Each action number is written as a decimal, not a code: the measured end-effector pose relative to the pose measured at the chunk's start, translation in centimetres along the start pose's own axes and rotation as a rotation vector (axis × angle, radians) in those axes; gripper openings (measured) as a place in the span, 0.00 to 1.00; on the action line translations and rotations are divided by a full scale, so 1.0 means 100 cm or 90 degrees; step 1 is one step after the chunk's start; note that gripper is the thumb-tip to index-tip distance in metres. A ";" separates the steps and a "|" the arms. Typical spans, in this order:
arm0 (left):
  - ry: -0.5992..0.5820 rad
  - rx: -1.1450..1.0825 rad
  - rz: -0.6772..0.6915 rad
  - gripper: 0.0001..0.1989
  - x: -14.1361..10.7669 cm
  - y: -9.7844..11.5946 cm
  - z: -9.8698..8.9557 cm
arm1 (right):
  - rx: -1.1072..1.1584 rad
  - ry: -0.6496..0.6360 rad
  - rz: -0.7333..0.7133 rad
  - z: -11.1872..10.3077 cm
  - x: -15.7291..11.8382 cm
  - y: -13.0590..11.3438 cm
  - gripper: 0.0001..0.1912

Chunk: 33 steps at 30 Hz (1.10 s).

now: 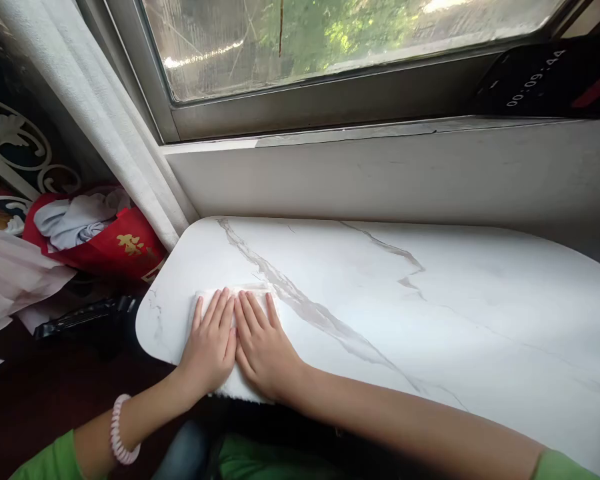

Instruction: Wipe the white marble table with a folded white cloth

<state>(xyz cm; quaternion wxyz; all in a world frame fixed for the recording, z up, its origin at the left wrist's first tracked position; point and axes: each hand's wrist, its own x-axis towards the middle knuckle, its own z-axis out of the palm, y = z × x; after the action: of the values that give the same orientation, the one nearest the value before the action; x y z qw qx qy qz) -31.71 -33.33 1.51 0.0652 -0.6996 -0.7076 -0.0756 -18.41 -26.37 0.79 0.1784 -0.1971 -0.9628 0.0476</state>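
A white cloth [235, 387] lies spread near the left front part of a white marble-patterned tabletop [360, 280], its near edge reaching the table's front edge. Flat on the cloth rests my left hand [211, 343], fingers stretched out and pointing away from me. Beside it my right hand [265, 347] presses flat on the same cloth, its fingers also extended. The two hands touch along their inner sides. Much of the cloth is hidden under them.
Behind the tabletop runs a wall with a window [300, 40] above it. A phone showing a timer [545, 80] stands at the upper right. To the left are a white curtain [95, 107], a red bag [110, 243] with clothes in it and a black object [95, 320].
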 end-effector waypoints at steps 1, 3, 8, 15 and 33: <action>-0.001 0.002 0.007 0.28 -0.003 0.003 -0.001 | -0.019 0.011 -0.004 -0.002 -0.004 -0.002 0.31; -0.011 0.002 0.017 0.27 -0.005 0.007 -0.002 | -0.052 0.027 -0.005 -0.005 -0.007 -0.004 0.30; -0.059 -0.035 0.022 0.27 0.005 0.002 -0.001 | -0.042 0.012 0.007 -0.007 0.000 0.002 0.32; -0.062 -0.074 -0.006 0.26 0.073 -0.012 0.014 | 0.019 -0.040 0.141 0.006 0.038 0.047 0.31; 0.010 -0.078 -0.043 0.20 0.260 -0.048 0.054 | 0.019 0.006 0.208 0.028 0.147 0.195 0.28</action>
<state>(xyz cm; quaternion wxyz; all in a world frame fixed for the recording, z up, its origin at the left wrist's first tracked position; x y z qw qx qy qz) -36.79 -6.84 1.25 0.0252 -0.6774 -0.7242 -0.1267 -24.99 -2.71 -0.17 0.1756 -0.3487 -0.9163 0.0890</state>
